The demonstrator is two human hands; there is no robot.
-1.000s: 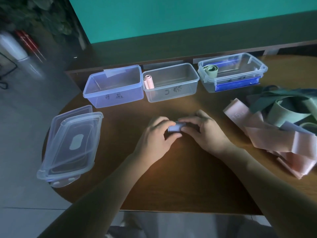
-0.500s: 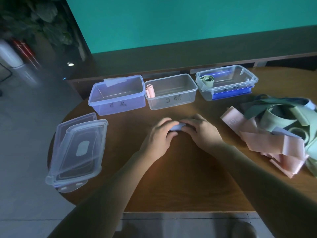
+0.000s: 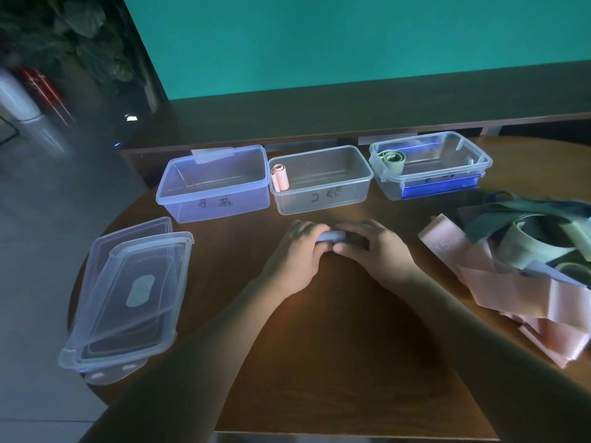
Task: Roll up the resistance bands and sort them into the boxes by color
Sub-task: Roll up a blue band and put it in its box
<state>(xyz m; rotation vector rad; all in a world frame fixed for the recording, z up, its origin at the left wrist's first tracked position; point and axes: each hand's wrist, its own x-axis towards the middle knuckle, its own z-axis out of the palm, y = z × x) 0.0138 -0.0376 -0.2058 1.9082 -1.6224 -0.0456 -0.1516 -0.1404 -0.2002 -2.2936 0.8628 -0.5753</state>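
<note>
A rolled pale blue band [image 3: 331, 236] lies at the table's middle, pinched from both sides. My left hand [image 3: 295, 255] grips its left end and my right hand [image 3: 374, 249] grips its right end, fingers curled over it. Three open clear boxes stand in a row behind: the bluish left box [image 3: 213, 199] holds nothing, the middle box [image 3: 321, 199] holds a pink roll [image 3: 280, 177], and the right box [image 3: 431, 182] holds a green roll [image 3: 391, 158]. A loose pile of pink bands [image 3: 499, 282] and green bands [image 3: 537, 238] lies at the right.
Stacked clear lids [image 3: 128, 295] sit at the round wooden table's [image 3: 319, 346] left edge, partly overhanging it. A dark ledge and teal wall run behind the boxes. Floor lies to the left.
Both hands stay on the blue roll and have turned it a little tighter. The camera has tilted, shifting the whole scene slightly lower in view.
</note>
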